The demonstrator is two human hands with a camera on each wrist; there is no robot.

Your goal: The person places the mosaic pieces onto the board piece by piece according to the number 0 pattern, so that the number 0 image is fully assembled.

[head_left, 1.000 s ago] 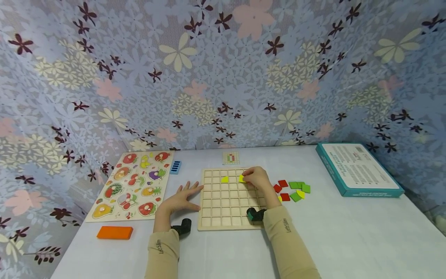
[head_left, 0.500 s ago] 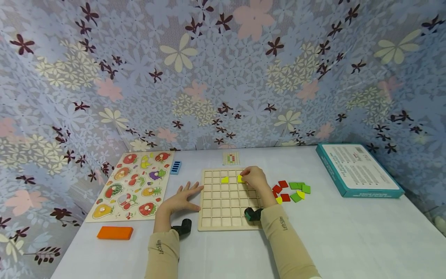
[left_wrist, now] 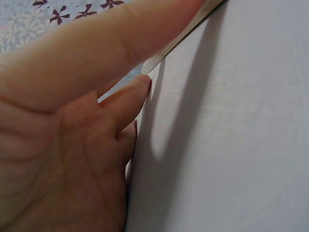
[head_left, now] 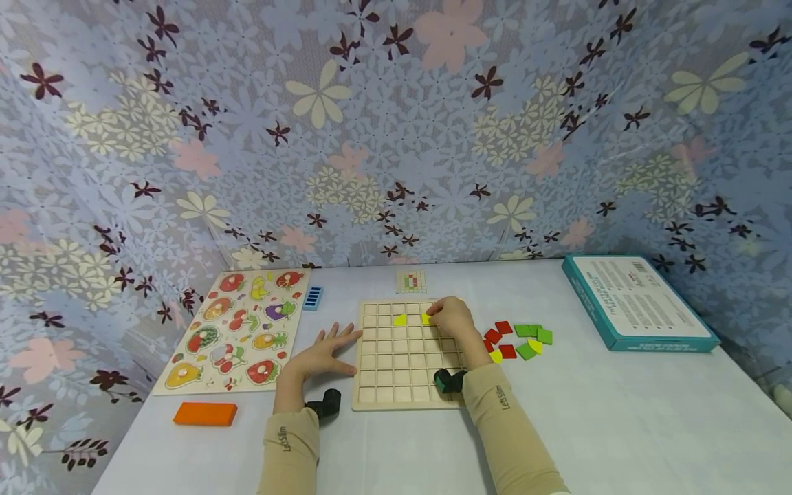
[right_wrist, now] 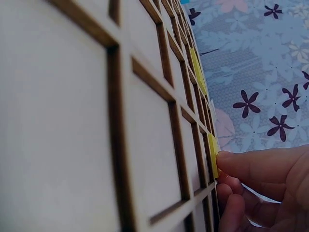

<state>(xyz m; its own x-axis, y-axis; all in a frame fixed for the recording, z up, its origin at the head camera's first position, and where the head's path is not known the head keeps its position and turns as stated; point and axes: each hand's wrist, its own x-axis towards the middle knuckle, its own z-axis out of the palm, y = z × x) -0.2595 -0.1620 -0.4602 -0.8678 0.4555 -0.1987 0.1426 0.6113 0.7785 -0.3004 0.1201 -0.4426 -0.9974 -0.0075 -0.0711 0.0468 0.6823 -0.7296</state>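
White table [head_left: 625, 426]; right hand [head_left: 454, 319] pinches flat-lying yellow tile [head_left: 425, 319], axis unclear.

Place: tabletop play spot; home or elsewhere, can't tell you
Backdrop [head_left: 396, 158]: flower-print cloth, beyond your right hand [head_left: 453, 320]
Table [head_left: 619, 426]: white, beneath your grip
Toys: fruit puzzle [head_left: 213, 385] well left of your grip, grid board [head_left: 385, 362] under it, loose tiles [head_left: 508, 351] just right
Box [head_left: 643, 302]: teal, printed, farther right
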